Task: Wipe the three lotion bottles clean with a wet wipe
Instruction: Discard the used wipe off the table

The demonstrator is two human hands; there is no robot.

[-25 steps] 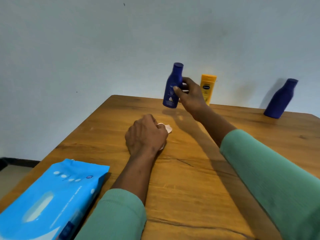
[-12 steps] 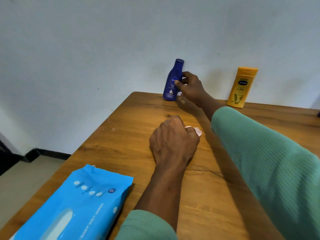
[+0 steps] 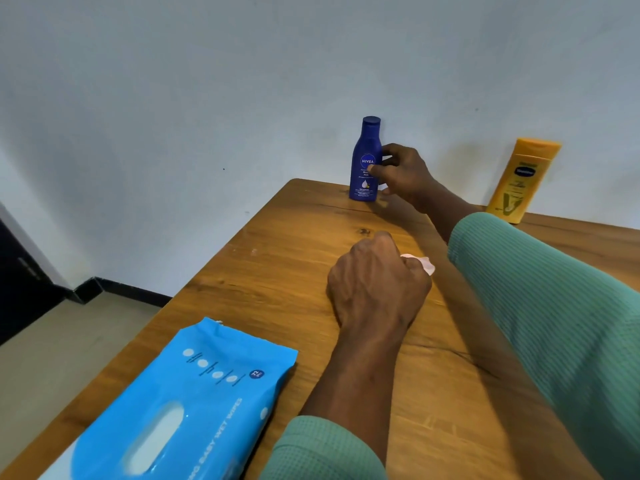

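Although the wiping itself is not under way at this instant, the tools for it are in hand. Nearest, a blue pack of wet wipes point(image 3: 180, 403) lies on the wooden worktop point(image 3: 277, 258), well behind and to the left of the left hand's fingers; its flap lies flat and no sheet sticks out of it that I can make out. Beyond it the left hand point(image 3: 377, 289) rests on the worktop as a fist, fingers curled tight round a bunched wet wipe point(image 3: 424, 264), of which only a pale corner shows past the knuckles. Farther on, well apart from that wipe, the right hand point(image 3: 403, 174) grips the dark blue Nivea body-milk bottle point(image 3: 365, 164), thumb on the label and fingers curled round its back. The bottle stands upright on the worktop with its cap on, close to the far corner by the wall point(image 3: 207, 98). To the right of those fingers, clear of them, the yellow Vaseline lotion bottle point(image 3: 519, 181) stands cap-down and untouched. Both bottles are opaque, so their fill cannot be told. A third bottle is not in view. Judging by this, at least one bottle remains to wipe, and which are clean I cannot tell.
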